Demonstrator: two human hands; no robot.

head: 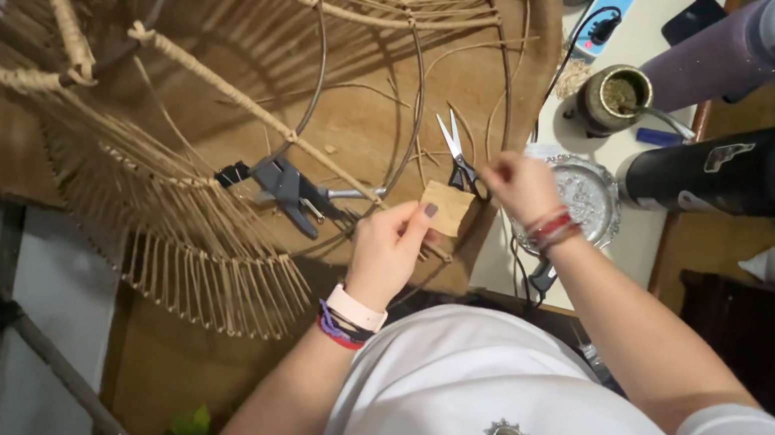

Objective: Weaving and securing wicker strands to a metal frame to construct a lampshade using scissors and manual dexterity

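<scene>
My left hand (390,247) grips a wrapped bar of the woven rattan frame (199,244) near its lower end, with a small tan piece of cardboard (447,205) held against my fingers. My right hand (522,186) is raised just right of it, fingers pinched on a thin strand that is hard to make out. Small scissors (456,152) lie just beyond both hands on the brown cloth (364,120). A grey spring clamp (295,190) bites the frame's metal rod to the left of my left hand.
A white side table (615,256) at right holds a silvery dish (586,195), a gourd cup with a metal straw (615,98), a purple bottle (737,47), a black flask (735,174) and a power strip (609,10). A metal stand (42,347) is at left.
</scene>
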